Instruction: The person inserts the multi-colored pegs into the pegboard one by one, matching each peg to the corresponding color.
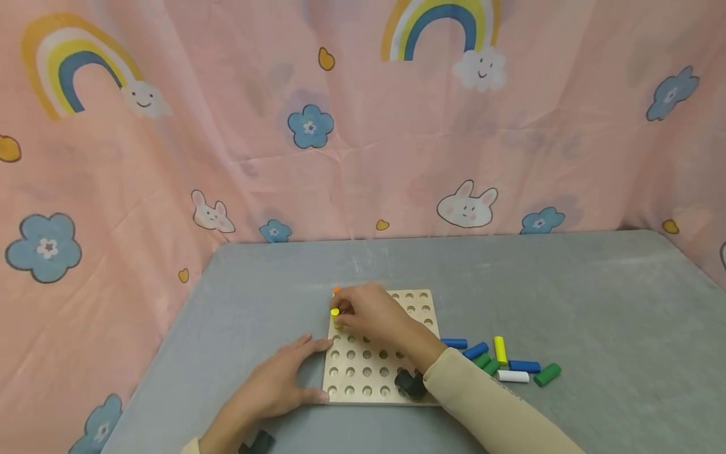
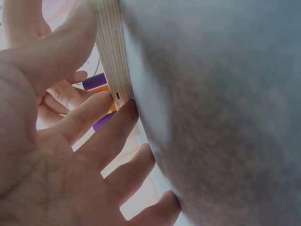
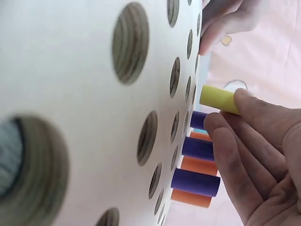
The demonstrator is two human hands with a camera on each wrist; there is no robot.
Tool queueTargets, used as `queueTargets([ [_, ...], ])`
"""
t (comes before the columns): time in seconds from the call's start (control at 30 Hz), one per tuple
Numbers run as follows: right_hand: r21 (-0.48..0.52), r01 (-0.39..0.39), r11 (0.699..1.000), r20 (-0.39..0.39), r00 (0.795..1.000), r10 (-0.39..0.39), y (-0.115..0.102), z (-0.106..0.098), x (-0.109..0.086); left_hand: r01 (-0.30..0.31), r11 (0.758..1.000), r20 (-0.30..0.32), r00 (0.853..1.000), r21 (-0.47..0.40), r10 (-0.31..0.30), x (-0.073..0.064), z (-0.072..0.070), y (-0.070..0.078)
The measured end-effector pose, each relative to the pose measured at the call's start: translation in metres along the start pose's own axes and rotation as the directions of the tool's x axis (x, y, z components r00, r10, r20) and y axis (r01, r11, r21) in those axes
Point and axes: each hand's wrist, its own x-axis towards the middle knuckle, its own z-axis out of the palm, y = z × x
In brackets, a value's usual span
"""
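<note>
My right hand (image 1: pixel 371 315) pinches a yellow peg (image 3: pixel 218 99) between thumb and fingertips, at the left side of a pale wooden board (image 1: pixel 358 381) with rows of round holes. In the right wrist view the peg's near end looks slightly apart from the board. Purple pegs (image 3: pixel 195 182) and orange pegs (image 3: pixel 190 197) stand in holes beside the fingers; the head view mostly hides them behind the hand. My left hand (image 1: pixel 275 384) rests at the board's left edge, its fingers spread. Its fingertips touch the layered side in the left wrist view.
Right of the board lie loose pegs: a yellow one (image 1: pixel 500 350), a white one (image 1: pixel 513 376), several blue and green ones (image 1: pixel 547 374). A black device (image 1: pixel 411 383) sits at the right wrist, over the board. Behind the grey table (image 1: pixel 612 328) hangs a pink patterned curtain (image 1: pixel 374 183).
</note>
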Motion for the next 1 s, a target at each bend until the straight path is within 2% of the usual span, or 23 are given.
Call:
queueTargets([
  [0.13,-0.022,0.002,1.000,0.003,1.000,-0.002,-0.001,-0.001,0.002,-0.011,1.000,-0.009,1.000,-0.006,0.011,0.000,-0.001,0.001],
  [0.37,-0.053,0.018,0.998,0.040,0.999,-0.016,0.000,0.003,0.003,0.016,1.000,-0.003,1.000,-0.004,-0.016,-0.002,0.001,0.002],
  [0.63,-0.097,0.007,0.995,0.083,0.997,0.001,-0.003,0.000,0.000,0.024,1.000,0.002,1.000,-0.005,-0.024,-0.001,0.002,0.004],
  [0.8,-0.113,-0.003,0.994,0.079,0.997,0.012,-0.004,-0.011,-0.016,0.026,1.000,0.000,1.000,0.004,-0.026,-0.001,0.003,0.005],
  [1.0,-0.032,-0.082,0.996,0.053,0.995,0.083,0.011,-0.030,-0.048,0.054,0.998,0.009,0.999,0.012,-0.054,0.000,0.003,0.006],
])
